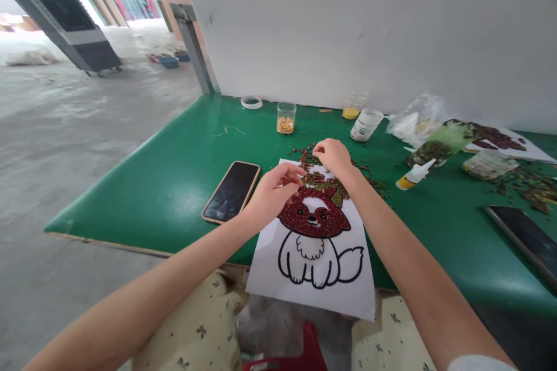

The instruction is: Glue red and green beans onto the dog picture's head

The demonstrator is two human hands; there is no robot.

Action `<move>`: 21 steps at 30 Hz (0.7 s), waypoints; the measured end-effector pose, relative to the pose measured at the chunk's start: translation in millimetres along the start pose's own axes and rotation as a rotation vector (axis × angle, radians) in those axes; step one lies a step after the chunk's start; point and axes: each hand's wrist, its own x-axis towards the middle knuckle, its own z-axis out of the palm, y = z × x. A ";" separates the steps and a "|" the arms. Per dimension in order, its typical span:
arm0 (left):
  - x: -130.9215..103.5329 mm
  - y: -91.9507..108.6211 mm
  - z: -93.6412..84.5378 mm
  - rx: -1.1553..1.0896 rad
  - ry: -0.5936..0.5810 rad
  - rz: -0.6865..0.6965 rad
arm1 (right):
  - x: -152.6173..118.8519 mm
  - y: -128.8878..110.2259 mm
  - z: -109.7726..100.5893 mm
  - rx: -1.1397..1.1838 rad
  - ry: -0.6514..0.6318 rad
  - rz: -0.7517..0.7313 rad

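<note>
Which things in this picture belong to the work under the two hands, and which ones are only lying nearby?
Seemingly in the work: the animal drawing sheet; loose red seeds near the right hand; probably the nozzle bottle.

Seemingly just lying nearby: the phone beside the left forearm; the white ring.

Forearms (183, 269) stretched forward, hands (270, 192) apart, fingers (288, 170) bent

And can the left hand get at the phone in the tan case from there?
Probably yes: the left hand is close beside the phone, nothing appears to stand between them, and no object lies on its screen.
</note>
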 end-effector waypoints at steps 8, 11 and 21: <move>0.7 1.4 -0.7 0.006 -0.020 -0.001 | 0.7 -5.8 5.0 -0.078 -0.044 0.013; 1.4 1.5 -1.3 0.012 -0.017 0.002 | -1.5 -8.3 7.5 -0.132 -0.054 -0.015; 1.4 0.8 -3.7 -0.006 0.025 0.010 | -11.2 -21.0 -21.4 -0.074 0.063 -0.349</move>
